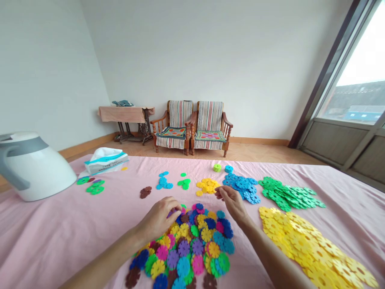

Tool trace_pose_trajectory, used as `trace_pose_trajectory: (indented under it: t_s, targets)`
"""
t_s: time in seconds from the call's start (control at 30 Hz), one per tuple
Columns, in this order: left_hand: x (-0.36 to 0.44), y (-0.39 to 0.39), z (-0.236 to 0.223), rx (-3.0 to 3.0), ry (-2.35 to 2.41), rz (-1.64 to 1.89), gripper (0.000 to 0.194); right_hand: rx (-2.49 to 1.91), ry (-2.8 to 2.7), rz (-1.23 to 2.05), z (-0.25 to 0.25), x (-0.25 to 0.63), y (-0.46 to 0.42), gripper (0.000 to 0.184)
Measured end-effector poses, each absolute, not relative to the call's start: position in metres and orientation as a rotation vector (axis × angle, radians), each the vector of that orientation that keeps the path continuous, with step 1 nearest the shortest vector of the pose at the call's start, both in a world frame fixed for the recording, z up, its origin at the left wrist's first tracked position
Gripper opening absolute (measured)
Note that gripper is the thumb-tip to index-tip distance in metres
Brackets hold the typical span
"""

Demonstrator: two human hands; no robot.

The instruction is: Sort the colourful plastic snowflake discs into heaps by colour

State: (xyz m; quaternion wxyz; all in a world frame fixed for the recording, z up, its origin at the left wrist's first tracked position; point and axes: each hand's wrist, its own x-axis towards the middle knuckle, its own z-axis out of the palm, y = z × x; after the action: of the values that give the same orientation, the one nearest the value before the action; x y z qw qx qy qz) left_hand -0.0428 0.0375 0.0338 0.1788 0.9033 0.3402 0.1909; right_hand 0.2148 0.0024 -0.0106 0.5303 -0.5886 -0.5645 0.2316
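The mixed pile of multicoloured, notched round plastic discs (183, 249) lies nearest, on the pink cloth (99, 224). The left hand (162, 216) is over the pile's far left edge, its fingers curled down among the discs; whether they pinch one cannot be told. To the pile's right spreads a large heap of yellow notched plastic discs (313, 245).

The right hand (230, 200) reaches past the pile's far right side, its fingers bent and drawn together at the edge of a small cluster of yellow discs (208, 186); whether they hold one cannot be told. Beyond the pile to the right lie a heap of blue notched discs (243, 186) and a heap of green notched discs (288, 193). Beyond it to the left are small groups of brown (146, 192), light blue (164, 183) and light green discs (184, 183).

Well left of the pile stands a white jug with a grey handle and collar (42, 168); its contents are hidden. Between them, farther back, an open white-and-blue tissue pack (106, 161) has white tissue showing at its top. Farthest beyond the pile on the cloth stand a lime-green stack (217, 168) and a blue stack of discs (228, 169).
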Motion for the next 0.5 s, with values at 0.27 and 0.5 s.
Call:
trace_pose_trajectory:
  t_s: [0.27,0.5]
  targets:
    - [-0.066,0.04,0.011,2.493,1.028,0.72,0.021,-1.566,-1.494,0.507,-0.016,0.197,-0.036,0.052]
    - [-0.065,0.035,-0.002,2.481,0.939,0.731,0.025,-1.53,-1.729,0.454,-0.019,0.158,-0.033,0.046]
